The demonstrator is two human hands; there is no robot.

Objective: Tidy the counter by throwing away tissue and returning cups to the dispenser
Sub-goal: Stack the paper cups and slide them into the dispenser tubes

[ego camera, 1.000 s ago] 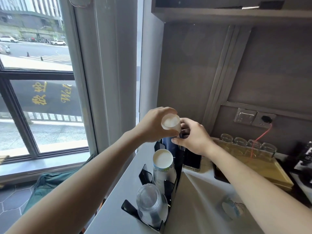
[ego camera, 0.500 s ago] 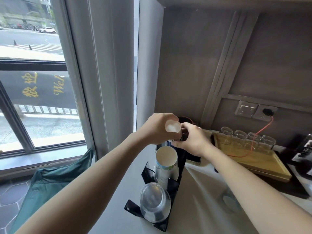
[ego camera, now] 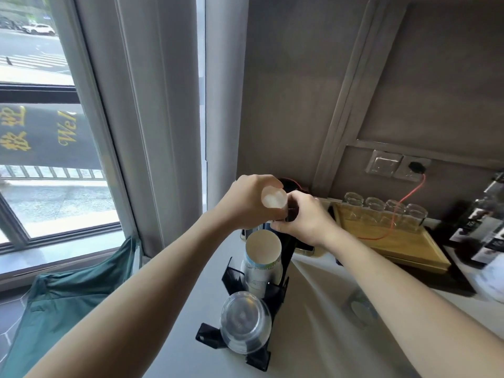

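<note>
The left hand is wrapping closed around a small white cup, fingers curled round its wall and the pale round end facing the camera. The right hand is pinching at something just behind and below that cup, at the far end of the dispenser; its fingertips are hidden, so I cannot tell what it is gripping, or whether it is gripping at all. Both hands are hovering above the tabletop, over the rack's back slot.

The dispenser is a black rack lying along the tabletop, holding a paper stack in the middle slot and a clear stack in the near one.

The held cup looks thin-walled and very light, probably paper. It is likely to dent or go oval under a hard squeeze, so a loose grip round the wall, close to the stiffer end, seems best. Its lightness means little force is needed, though the smooth wall may slip if held too slackly. Nesting it into a stack probably calls for lining it up straight, since a tilted one tends to jam.

No tissue is showing. A green bag is hanging beside the tabletop on the window side.
</note>
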